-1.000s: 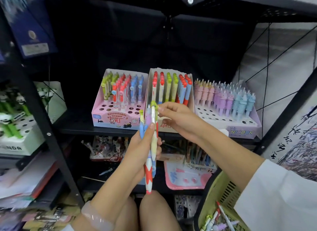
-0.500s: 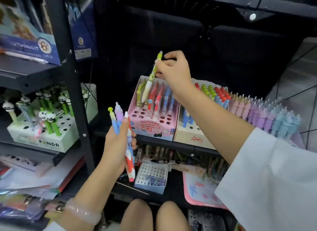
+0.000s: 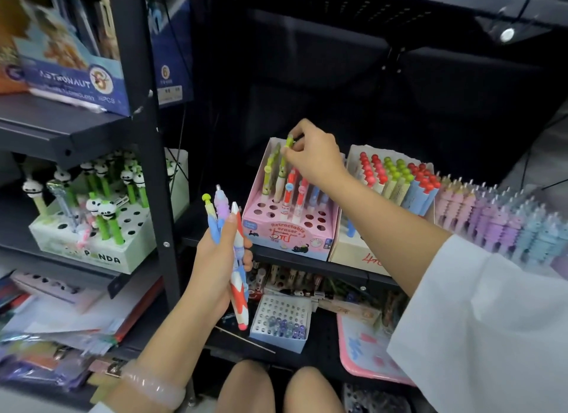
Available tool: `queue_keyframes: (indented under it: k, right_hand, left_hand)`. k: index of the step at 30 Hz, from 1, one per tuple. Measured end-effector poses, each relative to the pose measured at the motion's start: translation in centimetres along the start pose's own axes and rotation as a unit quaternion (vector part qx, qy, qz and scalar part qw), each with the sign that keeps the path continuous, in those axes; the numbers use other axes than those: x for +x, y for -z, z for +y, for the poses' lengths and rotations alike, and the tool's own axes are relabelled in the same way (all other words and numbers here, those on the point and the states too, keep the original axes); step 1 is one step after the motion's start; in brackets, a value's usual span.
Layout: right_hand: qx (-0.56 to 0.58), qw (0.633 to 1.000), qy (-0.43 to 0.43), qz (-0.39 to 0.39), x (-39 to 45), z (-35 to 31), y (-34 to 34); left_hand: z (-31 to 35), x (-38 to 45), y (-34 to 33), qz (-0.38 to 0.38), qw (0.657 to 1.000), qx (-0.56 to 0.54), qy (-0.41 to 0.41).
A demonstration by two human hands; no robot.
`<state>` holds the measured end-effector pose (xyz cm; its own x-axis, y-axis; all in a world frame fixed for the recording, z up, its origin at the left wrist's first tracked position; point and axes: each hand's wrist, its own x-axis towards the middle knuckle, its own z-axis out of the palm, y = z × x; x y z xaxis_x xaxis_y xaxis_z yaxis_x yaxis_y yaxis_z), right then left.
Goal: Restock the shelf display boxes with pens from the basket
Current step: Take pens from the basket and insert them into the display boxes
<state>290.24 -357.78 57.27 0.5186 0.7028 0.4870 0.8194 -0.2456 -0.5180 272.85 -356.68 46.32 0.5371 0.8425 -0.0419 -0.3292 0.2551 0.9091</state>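
My right hand pinches a green-topped white pen standing in the pink cardboard display box. My left hand grips a bundle of colourful plastic pens.

Hands: 2, left and right. Pens in left hand: 3. Display boxes on middle shelf: 3.

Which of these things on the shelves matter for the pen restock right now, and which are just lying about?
In the job:
- right hand pinching the green pen
- pink display box with free holes
- left hand holding the bundle of pens

Lying about:
- panda pen box
- astronaut box
- small blue tray
- pink board
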Motion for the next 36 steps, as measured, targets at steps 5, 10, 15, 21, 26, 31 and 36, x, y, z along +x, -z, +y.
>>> queue_keyframes:
  k: [5,10,15,21,26,31,36]
  right_hand:
    - [-0.169,0.982,0.012,-0.086,0.2,-0.1,0.1]
    - [-0.184,0.982,0.043,-0.032,-1.1,0.1,0.3]
    - [-0.032,0.968,0.223,-0.107,-8.1,-0.3,0.7]
    - [0.228,0.913,-0.128,-0.314,-14.2,1.2,0.6]
    - [0.263,0.917,-0.131,-0.271,-14.6,1.9,1.8]
    - [0.248,0.951,-0.136,-0.127,-12.5,2.8,5.1]
    - [0.114,0.992,-0.015,0.048,-7.5,2.3,9.3]
  left_hand:
    - [0.0,0.2,-0.1,0.011,1.000,0.009,0.022]
    - [-0.2,0.3,-0.2,0.020,0.998,-0.024,0.058]
    - [-0.6,0.8,-0.8,0.046,0.997,-0.049,0.048]
    - [-1.3,1.1,-2.1,0.111,0.992,0.039,0.037]
    - [-1.8,0.0,-3.5,0.094,0.995,-0.034,0.020]
    - [-2.1,-0.8,-4.0,0.053,0.998,0.019,-0.007]
    - [-2.1,-1.8,-4.6,0.010,1.000,-0.001,0.029]
